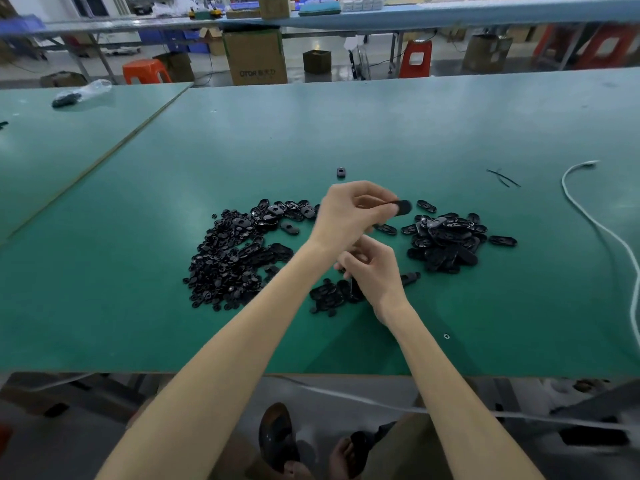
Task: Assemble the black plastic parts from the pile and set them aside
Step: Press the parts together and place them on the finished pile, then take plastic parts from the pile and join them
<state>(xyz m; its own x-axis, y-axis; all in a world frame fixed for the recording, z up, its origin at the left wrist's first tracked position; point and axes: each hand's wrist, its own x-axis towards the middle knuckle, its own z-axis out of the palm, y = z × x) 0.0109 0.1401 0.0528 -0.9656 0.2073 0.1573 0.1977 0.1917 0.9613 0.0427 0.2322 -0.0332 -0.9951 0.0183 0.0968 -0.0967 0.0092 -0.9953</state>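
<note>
A big pile of small black plastic parts (232, 261) lies left of centre on the green table (104, 306). To the right sits a heap of black oval parts (446, 240). My left hand (349, 216) is raised above the table between them and pinches a black oval part (401, 206) that points right. Lower down, my right hand (372, 268) has its fingers curled just above a small cluster of black parts (329, 294); whatever it holds is hidden.
A single black part (341, 172) lies farther back. Thin black strips (502, 177) and a white cable (595, 230) are at the right. A clear bag with black parts (79, 93) sits far left. Cardboard boxes and orange stools stand beyond the table.
</note>
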